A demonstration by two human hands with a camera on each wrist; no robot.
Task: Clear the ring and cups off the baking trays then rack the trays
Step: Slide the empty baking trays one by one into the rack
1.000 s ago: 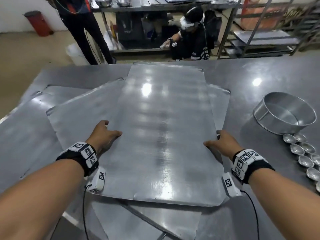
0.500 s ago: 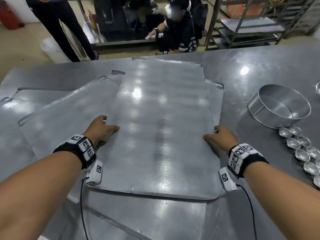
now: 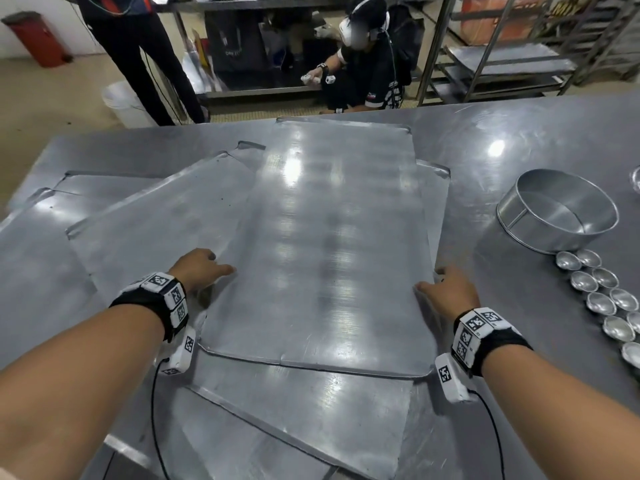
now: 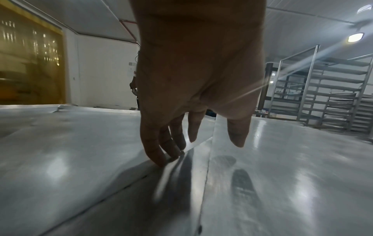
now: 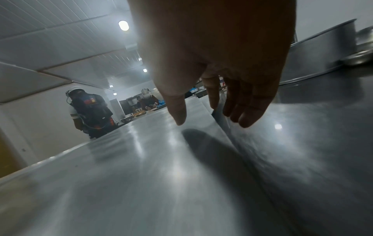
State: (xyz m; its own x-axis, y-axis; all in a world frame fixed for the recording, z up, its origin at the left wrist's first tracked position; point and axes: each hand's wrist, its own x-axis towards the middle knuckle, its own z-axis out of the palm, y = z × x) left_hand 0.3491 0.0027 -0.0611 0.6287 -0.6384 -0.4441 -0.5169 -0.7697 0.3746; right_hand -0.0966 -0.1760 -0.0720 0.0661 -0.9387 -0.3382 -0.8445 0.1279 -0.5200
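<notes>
The left hand (image 3: pixel 197 268) is set at the left long edge of the top tray (image 3: pixel 322 258), thumb lying on the sheet and fingers (image 4: pixel 161 148) straight, their tips down at the edge beside it. The right hand (image 3: pixel 446 292) mirrors it at the right long edge, thumb over the sheet and fingers (image 5: pixel 244 111) hanging loosely past the rim; whether any are tucked under cannot be told. Neither hand is seen clamped on the tray.

The tray lies between the two hands, its long axis running near to far, so both hands are equally close. Other trays (image 3: pixel 145 233) are fanned beneath it on the tabletop (image 3: pixel 519 133).

Nothing is carried on the top tray. The ring (image 3: pixel 557 213) stands well to the right, empty, with the cups (image 3: pixel 602 292) in rows just near of it, also empty. The clearing is judged done; racking is not yet begun.
</notes>
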